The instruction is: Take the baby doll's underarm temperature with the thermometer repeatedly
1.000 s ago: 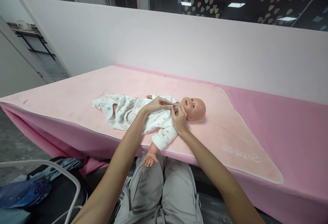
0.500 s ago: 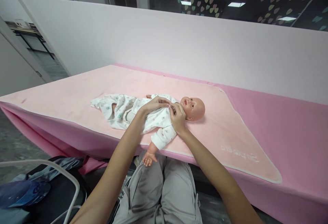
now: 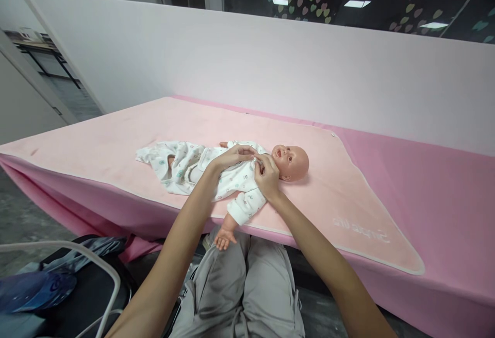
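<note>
A baby doll lies on its back, head to the right, dressed in a white patterned romper. Both of my hands meet at the upper chest of the romper, just below the doll's chin. My left hand has its fingertips pinched on the cloth there. Close against it, my right hand is closed with bent fingers on the same bit of romper. Whatever fastening lies between the fingertips is too small to make out. One doll arm hangs over the near table edge, and the romper's lower part is open around the legs.
A pale pink mat covers the table over a darker pink cloth. Behind stands a white wall. At lower left, a chair holds clothing and a blue plastic item. My knees are under the table's front edge.
Hardly anything differs. My fingers shift very slightly at the romper's chest, and the whole view drifts a little. The doll stays where it was.
</note>
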Tool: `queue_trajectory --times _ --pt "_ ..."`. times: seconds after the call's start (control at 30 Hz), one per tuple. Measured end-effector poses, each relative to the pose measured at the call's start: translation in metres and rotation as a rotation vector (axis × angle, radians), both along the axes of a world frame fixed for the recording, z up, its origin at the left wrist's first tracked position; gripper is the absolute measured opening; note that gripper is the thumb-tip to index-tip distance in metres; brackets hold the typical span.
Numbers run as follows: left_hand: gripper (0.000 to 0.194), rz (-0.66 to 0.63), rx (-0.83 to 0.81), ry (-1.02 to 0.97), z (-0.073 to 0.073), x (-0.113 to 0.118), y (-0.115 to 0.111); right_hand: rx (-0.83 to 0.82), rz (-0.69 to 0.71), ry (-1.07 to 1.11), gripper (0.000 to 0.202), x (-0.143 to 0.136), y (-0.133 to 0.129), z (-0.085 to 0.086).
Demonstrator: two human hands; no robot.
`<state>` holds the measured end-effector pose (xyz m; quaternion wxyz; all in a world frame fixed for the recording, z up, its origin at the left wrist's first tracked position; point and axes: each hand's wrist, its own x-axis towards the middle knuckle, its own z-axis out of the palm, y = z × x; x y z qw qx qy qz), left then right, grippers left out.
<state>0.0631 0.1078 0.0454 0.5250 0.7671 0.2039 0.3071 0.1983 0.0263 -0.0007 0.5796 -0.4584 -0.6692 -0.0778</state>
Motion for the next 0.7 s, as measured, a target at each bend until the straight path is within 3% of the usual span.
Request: queue_trajectory --times 0.33,0.7 --pt "0.027 -0.053 0.025 -0.012 -0.001 0.0001 0.0004 0.002 0.023 0.037 0.023 0.0014 0.0003 0.0003" --pt "0.032 0.008 0.028 0.011 0.0016 -0.0027 -0.0042 -0.014 0.027 0.087 0.019 0.0038 0.0014 0.0002"
